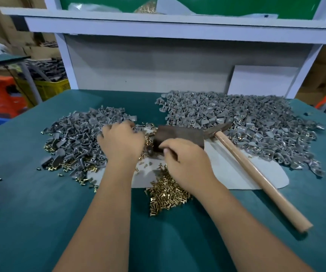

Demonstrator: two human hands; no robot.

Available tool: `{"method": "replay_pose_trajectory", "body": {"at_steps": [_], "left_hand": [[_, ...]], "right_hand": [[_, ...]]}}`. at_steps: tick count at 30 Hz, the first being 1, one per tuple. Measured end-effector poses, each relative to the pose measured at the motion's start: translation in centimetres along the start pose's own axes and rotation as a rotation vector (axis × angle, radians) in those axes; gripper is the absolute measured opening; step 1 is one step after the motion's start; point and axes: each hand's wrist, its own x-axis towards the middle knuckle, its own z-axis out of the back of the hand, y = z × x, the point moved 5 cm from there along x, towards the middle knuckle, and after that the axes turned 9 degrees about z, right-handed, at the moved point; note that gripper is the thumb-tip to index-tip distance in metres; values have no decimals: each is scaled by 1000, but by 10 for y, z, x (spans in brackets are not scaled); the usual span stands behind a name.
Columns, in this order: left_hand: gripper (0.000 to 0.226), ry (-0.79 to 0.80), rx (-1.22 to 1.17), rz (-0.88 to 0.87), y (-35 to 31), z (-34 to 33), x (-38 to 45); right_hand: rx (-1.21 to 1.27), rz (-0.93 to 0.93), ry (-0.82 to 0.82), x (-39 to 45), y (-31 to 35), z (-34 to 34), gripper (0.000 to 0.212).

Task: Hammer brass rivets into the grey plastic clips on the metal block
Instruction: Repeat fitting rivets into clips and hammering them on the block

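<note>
A dark metal block [179, 134] sits mid-table on a pale mat [236, 173]. A hammer [256, 173] with a wooden handle lies to its right, with the head against the block's right end. Brass rivets [168, 193] are heaped in front of the block. My left hand [120, 142] reaches knuckles-up into the edge of the left heap of grey plastic clips [75, 138], and its fingertips are hidden among them. My right hand [185, 161] is at the block's near left corner, thumb against its front face. What its curled fingers hold is hidden.
A larger heap of grey clips [246, 122] covers the right rear of the green table [40, 213]. Loose rivets [64, 169] are scattered at the left heap's front. A white shelf frame [67, 61] and back panel stand behind. Orange and yellow crates [46, 89] sit off to the left.
</note>
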Motion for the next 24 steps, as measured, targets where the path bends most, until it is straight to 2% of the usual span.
{"method": "replay_pose_trajectory", "body": {"at_steps": [3,5,11,15,18,21,24], "left_hand": [[34,134,122,68,14,-4,5],[24,114,124,59,16,-4,4],[23,67,72,78,17,-3,5],[8,30,27,81,18,-4,9],[14,9,-11,80,19,-4,11],[13,-49,-88,55,17,-1,10],[18,-72,-224,23,14,0,9]], "right_hand": [[-58,79,303,-2,11,-27,40],[-158,139,413,-2,15,-40,40],[44,155,371,3,27,-40,15],[89,123,414,2,31,-41,23],[59,140,414,1,33,-38,25],[3,200,320,2,35,-31,26],[46,154,141,6,29,-20,22]]}}
